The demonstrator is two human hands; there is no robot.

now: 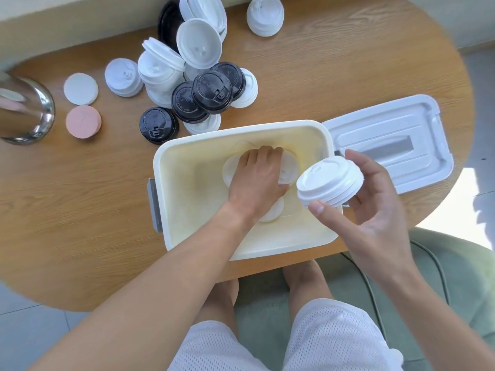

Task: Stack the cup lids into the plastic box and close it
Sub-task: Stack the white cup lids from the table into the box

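- The left hand (258,180) reaches down into the plastic box (171,167), palm down, fingers spread over a white lid stack (290,168) on the box floor; whether the fingers actually grasp it or merely rest on it cannot be told.
- A further white lid (273,212) shows under the left wrist, also inside the box.
- The right hand (375,210) grasps a short stack of white lids (329,180) between thumb and curled fingers, tilted, above the box's right rim.
- The box stands open at the near edge of the wooden surface (80,210), with a grey latch (154,204) on its left side.
- The box cover (388,140) lies flat on the surface, just right of the box.
- Behind the box, a loose heap of white and black lids (192,84) waits on the surface; one white stack (265,14) stands apart, farther back.
- At left are a white disc (81,88), a pink disc (83,121) and a metal vessel (25,111).
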